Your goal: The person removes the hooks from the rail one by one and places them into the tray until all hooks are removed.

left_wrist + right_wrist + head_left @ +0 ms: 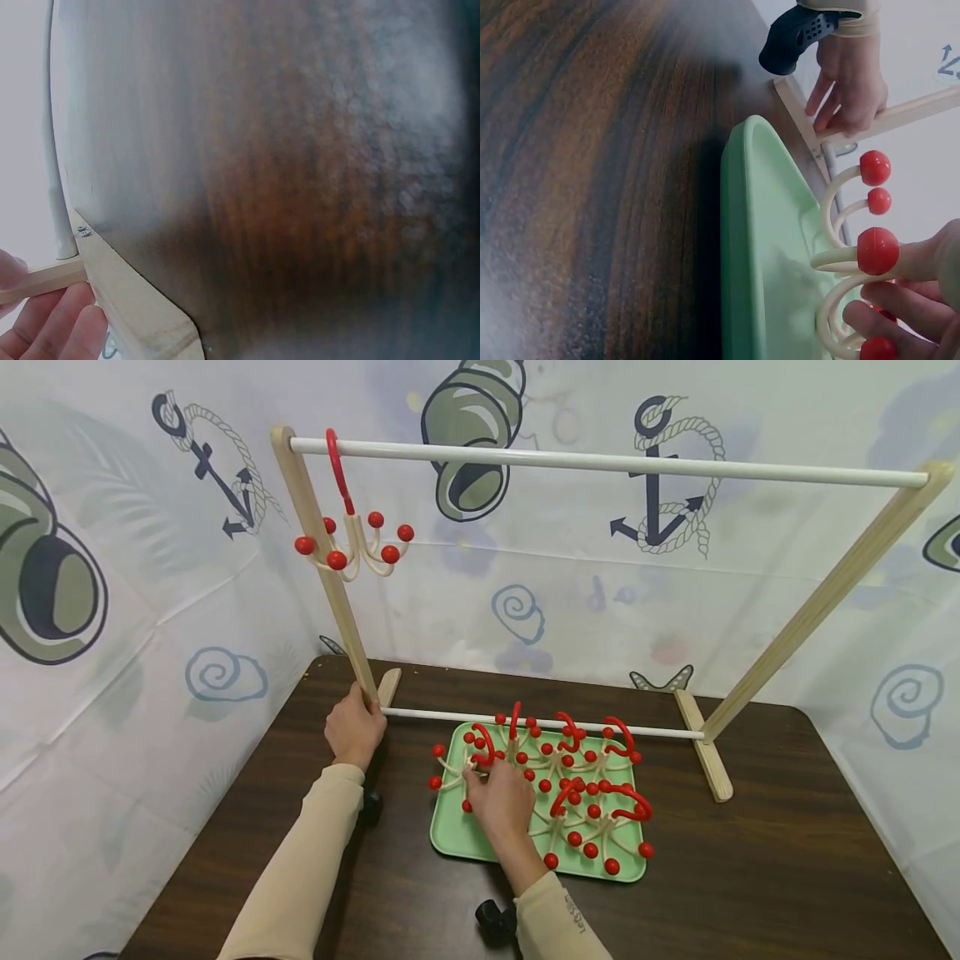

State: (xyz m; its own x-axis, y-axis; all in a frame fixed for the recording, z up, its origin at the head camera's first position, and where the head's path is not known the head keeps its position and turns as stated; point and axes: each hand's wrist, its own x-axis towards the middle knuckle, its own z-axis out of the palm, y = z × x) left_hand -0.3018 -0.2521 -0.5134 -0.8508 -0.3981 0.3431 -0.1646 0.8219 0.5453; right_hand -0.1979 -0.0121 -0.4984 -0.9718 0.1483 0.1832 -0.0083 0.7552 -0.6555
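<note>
My left hand [352,727] grips the foot of the left wooden post [345,618] of a frame; in the left wrist view the fingers [56,322] curl round the wood. Over the left part of a green tray [453,839], my right hand [504,802] pinches a ball-tipped hanger [486,737] near its stem. This hanger has a red hook on top and curved cream arms ending in red balls [877,251]. Several hangers of the same kind [600,764] crowd the tray's middle and right. Another hanger [356,539] hangs from the white top bar [570,461], near its left end.
A lower white bar [427,716] runs just behind the tray between the two posts. The right post [825,602] stands on a wooden foot [705,752]. Behind the dark wooden table [780,843] hangs a cloth [600,585] printed with anchors and shells.
</note>
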